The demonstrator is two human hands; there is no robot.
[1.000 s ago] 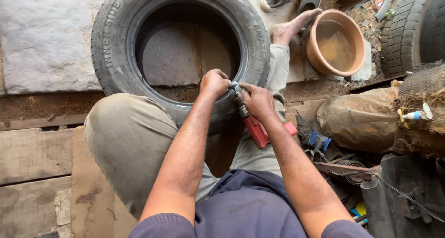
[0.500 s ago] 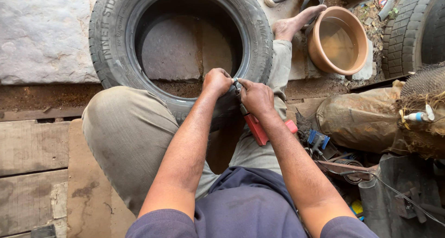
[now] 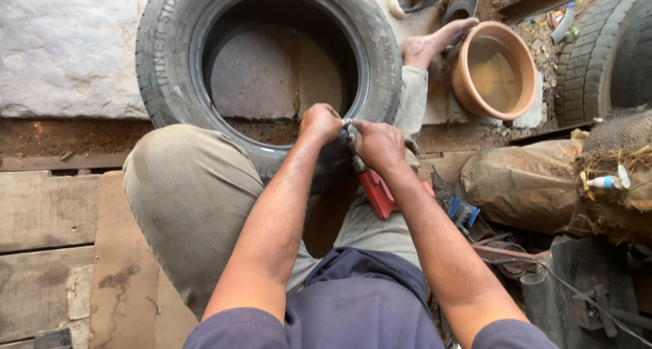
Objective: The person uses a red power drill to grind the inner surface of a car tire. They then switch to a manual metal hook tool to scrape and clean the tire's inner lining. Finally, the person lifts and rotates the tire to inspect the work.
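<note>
Item: car tyre (image 3: 268, 84), black, lying flat on the stone floor (image 3: 68, 50), its near rim resting against the seated person's lap and raised knee (image 3: 190, 186).

Hands: left hand (image 3: 320, 123) and right hand (image 3: 377, 144) meet at the near inner edge of the tyre, just beside each other. The left hand's grip is closed in a fist on the rubber edge. The right hand's grip is closed around a red-handled hand tool (image 3: 375, 189), handle pointing down toward the lap, metal tip at the tyre edge between the two hands. What the tip does there is hidden by the fingers.

Change against the earlier views: slight. Both hands stay at the same spot on the rim, with the tool held at the same slant. The tyre sits a little further left in view and the left knee lower, which reads as a shift of the head camera more than of the work. Judged from this, the work on that one spot of the edge goes on without repositioning.

Surroundings: terracotta bowl (image 3: 494, 70) of murky water beyond the person's bare foot (image 3: 431, 43); second tyre (image 3: 604, 50) at far right; brown sack (image 3: 523, 182); blue object (image 3: 463, 212) near the right forearm; wooden planks (image 3: 41, 254) at left.
</note>
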